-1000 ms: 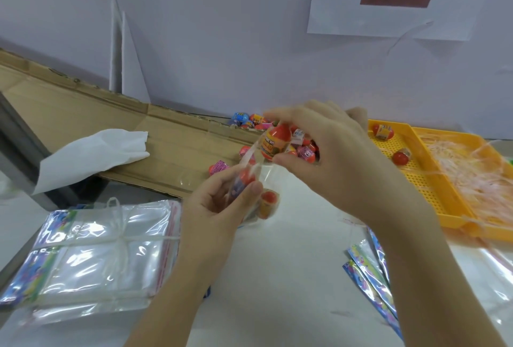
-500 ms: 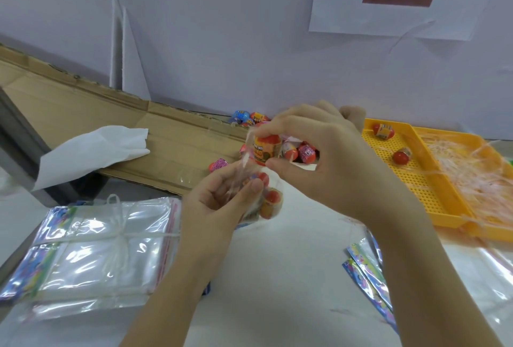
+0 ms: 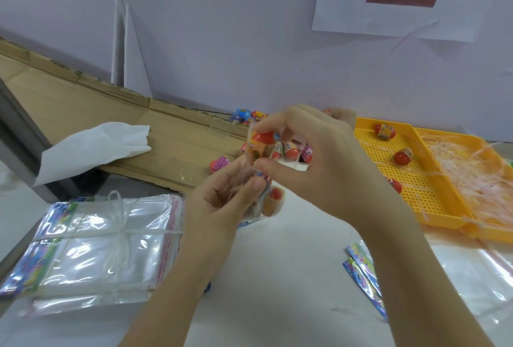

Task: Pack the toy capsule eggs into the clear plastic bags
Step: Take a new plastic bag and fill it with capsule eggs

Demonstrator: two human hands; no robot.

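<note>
Since a second ago, when the right hand (image 3: pixel 319 163) held the orange-capped capsule egg (image 3: pixel 262 142) clear above the bag, that egg has come down and leftward, away from the yellow tray (image 3: pixel 433 194). It now sits at the mouth of the clear plastic bag (image 3: pixel 249 216), with film seeming to wrap its lower half. How deep it sits I cannot tell, as the film is blurred there. One orange-and-red egg (image 3: pixel 273 199) already lies at the bottom of the bag, so this reads as the second egg going in, nearly inserted but not yet let go.

The right hand arches over the bag mouth, left of the tray, pinching the capsule egg between the thumb below and the forefinger above, with the other fingers curled behind. The left hand (image 3: pixel 222 202), further left of the tray and lower, grips the bag's upper part between thumb and fingers, palm turned up. The bag hangs off its fingertips just over the desk (image 3: pixel 277 277). This hand has barely shifted over the last second.

Behind the hands, left of the tray, a loose heap of eggs (image 3: pixel 291 151) waits beside the cardboard (image 3: pixel 180 135), and two more eggs lie on the tray's mesh. Far left of the tray a string-tied bundle of empty bags (image 3: pixel 105 246) rests on the desk, so much packing likely remains.
</note>
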